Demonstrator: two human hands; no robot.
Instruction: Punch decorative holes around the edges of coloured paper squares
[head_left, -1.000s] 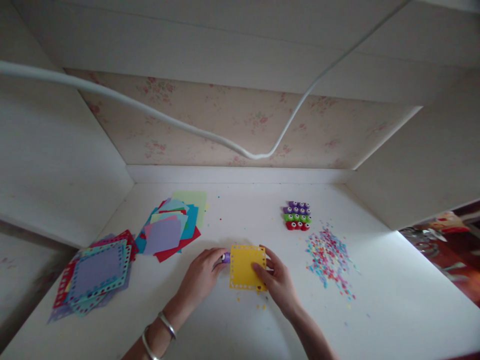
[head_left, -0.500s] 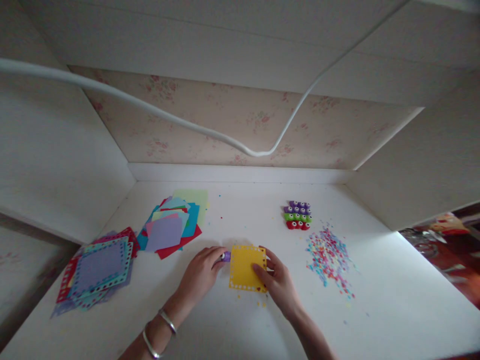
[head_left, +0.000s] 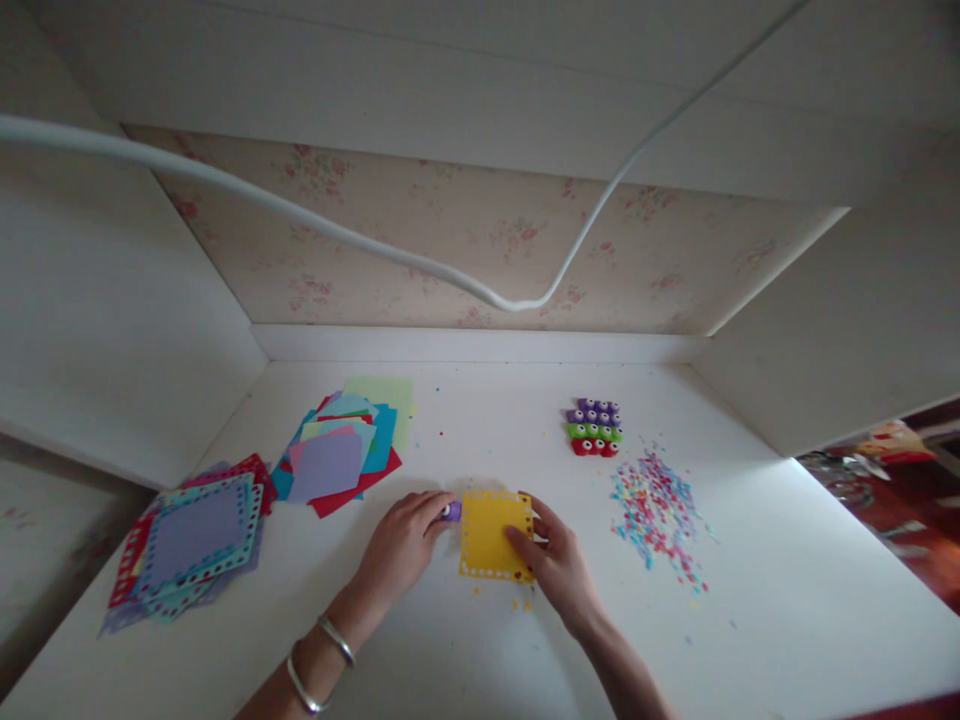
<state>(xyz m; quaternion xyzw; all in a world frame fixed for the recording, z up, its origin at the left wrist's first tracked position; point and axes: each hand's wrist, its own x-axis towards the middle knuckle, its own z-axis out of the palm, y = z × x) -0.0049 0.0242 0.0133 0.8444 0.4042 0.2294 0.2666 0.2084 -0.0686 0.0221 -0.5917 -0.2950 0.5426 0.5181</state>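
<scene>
A square yellow paper (head_left: 491, 535) with a row of small punched holes along its edges is between my hands. My right hand (head_left: 551, 560) grips its right side, thumb on top and fingers behind the edge. My left hand (head_left: 405, 535) is closed around a small purple punch (head_left: 451, 511), whose end meets the paper's left edge near the upper corner. Part of the punch is hidden by my fingers. A few yellow bits (head_left: 522, 606) lie below the paper.
Plain coloured papers (head_left: 326, 465) are stacked at back left, hole-edged papers (head_left: 199, 535) at far left. Purple, green and red punches (head_left: 595, 427) stand in rows at back right, beside scattered confetti (head_left: 660, 515). A white cable (head_left: 420, 262) hangs across the view.
The camera view has shifted very slightly. Both hands, the punch and the yellow paper hold almost the same positions.
</scene>
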